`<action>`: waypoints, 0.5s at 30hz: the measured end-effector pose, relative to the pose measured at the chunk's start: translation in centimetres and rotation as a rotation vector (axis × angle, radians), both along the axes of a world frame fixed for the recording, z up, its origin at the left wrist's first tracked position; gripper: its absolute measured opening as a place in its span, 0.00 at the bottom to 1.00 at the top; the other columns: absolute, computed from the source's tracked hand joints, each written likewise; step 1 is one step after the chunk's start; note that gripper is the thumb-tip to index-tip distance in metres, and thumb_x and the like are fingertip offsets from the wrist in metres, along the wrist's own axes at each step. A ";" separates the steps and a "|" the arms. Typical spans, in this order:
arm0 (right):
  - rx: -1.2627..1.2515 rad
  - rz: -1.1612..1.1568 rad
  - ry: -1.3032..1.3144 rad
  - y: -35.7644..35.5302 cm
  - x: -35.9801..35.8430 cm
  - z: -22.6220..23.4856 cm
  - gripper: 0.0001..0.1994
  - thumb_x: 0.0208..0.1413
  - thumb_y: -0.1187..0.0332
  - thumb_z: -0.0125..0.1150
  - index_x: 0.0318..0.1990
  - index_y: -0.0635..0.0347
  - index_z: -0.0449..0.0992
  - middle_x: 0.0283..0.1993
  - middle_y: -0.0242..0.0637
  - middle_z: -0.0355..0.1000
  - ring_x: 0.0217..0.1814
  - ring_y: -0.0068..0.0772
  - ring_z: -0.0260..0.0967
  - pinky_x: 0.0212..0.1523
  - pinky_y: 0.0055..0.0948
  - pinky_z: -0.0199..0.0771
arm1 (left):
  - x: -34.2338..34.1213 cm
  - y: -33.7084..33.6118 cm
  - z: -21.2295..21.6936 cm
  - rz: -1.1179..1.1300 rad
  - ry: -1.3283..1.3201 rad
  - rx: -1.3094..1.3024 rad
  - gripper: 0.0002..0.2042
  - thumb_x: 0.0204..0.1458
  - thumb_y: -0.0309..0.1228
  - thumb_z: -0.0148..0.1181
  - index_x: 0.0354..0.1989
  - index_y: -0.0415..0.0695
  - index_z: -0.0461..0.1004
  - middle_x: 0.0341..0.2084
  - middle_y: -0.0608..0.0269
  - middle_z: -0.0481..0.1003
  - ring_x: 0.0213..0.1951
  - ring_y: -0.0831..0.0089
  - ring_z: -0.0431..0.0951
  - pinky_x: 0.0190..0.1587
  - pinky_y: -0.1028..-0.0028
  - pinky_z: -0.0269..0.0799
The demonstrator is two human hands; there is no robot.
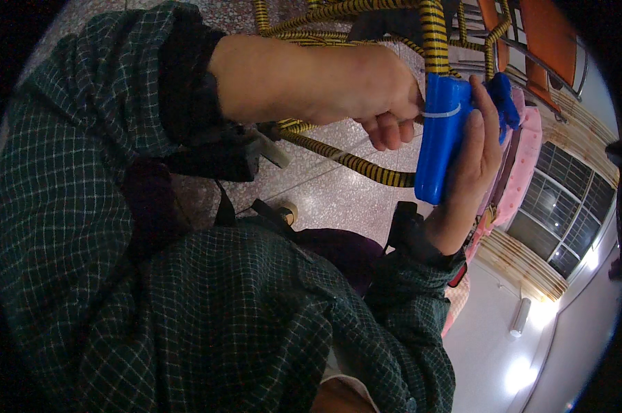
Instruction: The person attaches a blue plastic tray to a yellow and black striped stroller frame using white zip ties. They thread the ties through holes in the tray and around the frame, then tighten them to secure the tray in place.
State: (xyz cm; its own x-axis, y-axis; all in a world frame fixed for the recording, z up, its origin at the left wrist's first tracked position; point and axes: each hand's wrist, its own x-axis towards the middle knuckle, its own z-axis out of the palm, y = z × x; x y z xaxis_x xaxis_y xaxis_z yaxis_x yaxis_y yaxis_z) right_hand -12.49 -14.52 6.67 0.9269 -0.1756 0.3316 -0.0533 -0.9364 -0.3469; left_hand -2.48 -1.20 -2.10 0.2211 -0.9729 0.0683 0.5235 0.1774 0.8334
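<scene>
A blue plastic piece [438, 151] sits against a tube [433, 38] striped yellow and black, in the upper right of the head view. Round the blue piece runs a thin white cable tie [445, 113]. My left hand [387, 96] is closed at the tie's left end, its fingers curled in a pinch; the tips are partly hidden. From the right side, my right hand [476, 151] grips the blue piece, thumb and fingers lying along its edge. Behind those fingers shows another blue part [505, 100], partly covered.
More striped tubes [352, 164] bend across the speckled floor [345, 199] and the top. Orange-brown panels [548, 38] on metal bars stand at the upper right. A pink padded cloth [521, 165] hangs beyond my right hand, near a barred window [566, 199].
</scene>
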 end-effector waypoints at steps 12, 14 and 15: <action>0.007 -0.009 -0.009 0.1 0.0 -0.3 0.16 0.54 0.71 0.43 0.49 0.69 0.67 0.50 0.47 0.65 0.53 0.38 0.61 0.55 0.30 0.54 | -1.8 -1.3 -1.3 0.347 -0.402 -0.148 0.09 0.49 0.29 0.49 0.20 0.37 0.69 0.12 0.66 0.66 0.16 0.82 0.64 0.18 0.79 0.59; 0.009 -0.010 -0.008 0.1 -0.2 -0.3 0.16 0.54 0.71 0.43 0.48 0.70 0.67 0.50 0.47 0.65 0.53 0.38 0.61 0.55 0.30 0.54 | -1.9 -1.4 -1.6 0.331 -0.421 -0.114 0.09 0.49 0.28 0.49 0.21 0.37 0.69 0.11 0.67 0.66 0.16 0.82 0.65 0.18 0.79 0.59; 0.005 -0.005 -0.010 0.1 -0.2 -0.3 0.16 0.54 0.71 0.43 0.49 0.70 0.67 0.51 0.47 0.65 0.53 0.38 0.60 0.56 0.30 0.54 | -1.9 -1.3 -1.7 0.337 -0.433 -0.132 0.08 0.49 0.28 0.49 0.22 0.37 0.69 0.11 0.67 0.66 0.16 0.82 0.64 0.18 0.79 0.59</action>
State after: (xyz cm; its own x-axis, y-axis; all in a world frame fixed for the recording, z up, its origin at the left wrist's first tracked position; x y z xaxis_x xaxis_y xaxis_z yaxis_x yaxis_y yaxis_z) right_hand -12.72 -14.40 6.32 0.9228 -0.1820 0.3396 -0.0548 -0.9345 -0.3518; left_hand -4.40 -2.54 -3.81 0.4430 -0.8301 0.3387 0.0347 0.3934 0.9187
